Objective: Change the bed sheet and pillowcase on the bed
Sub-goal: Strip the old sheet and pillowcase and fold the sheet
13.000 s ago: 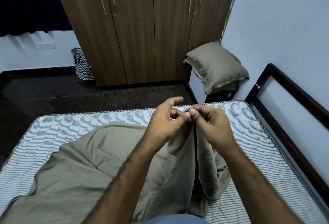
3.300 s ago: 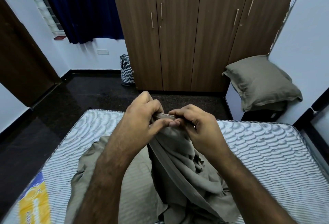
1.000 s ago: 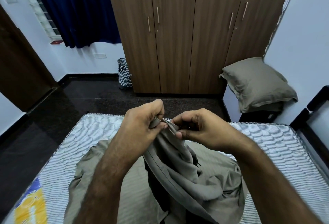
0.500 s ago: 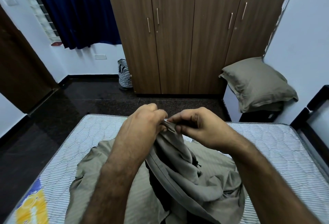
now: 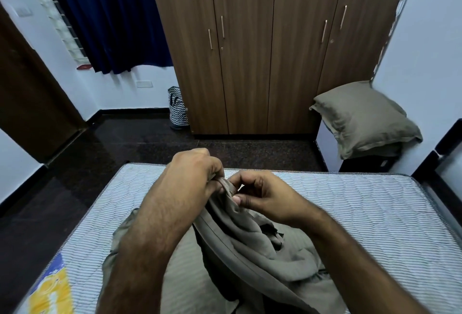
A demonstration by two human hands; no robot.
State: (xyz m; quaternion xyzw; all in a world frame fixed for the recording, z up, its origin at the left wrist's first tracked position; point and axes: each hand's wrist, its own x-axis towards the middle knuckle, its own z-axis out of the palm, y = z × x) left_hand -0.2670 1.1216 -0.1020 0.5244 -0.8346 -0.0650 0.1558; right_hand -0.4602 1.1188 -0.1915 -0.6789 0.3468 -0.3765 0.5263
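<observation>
A grey-brown bed sheet (image 5: 252, 248) lies bunched on the bare striped mattress (image 5: 362, 213) in front of me. Its hemmed edge is lifted up between both hands. My left hand (image 5: 190, 178) grips the gathered edge with curled fingers. My right hand (image 5: 265, 196) pinches the same edge just to the right, thumb against fingertips. A pillow (image 5: 362, 116) in a matching grey-brown case rests on a low stand at the right wall, beyond the bed.
A brown wardrobe (image 5: 262, 51) with shut doors stands across the dark floor (image 5: 112, 153). A zigzag-patterned bag (image 5: 177, 108) sits by its left side. The dark bed frame (image 5: 440, 163) runs along the right. A yellow label (image 5: 50, 288) marks the mattress's near left corner.
Both hands have sunk slightly and stayed together on the sheet's edge, fingers working along the hem. The sheet pile below has hardly shifted.
</observation>
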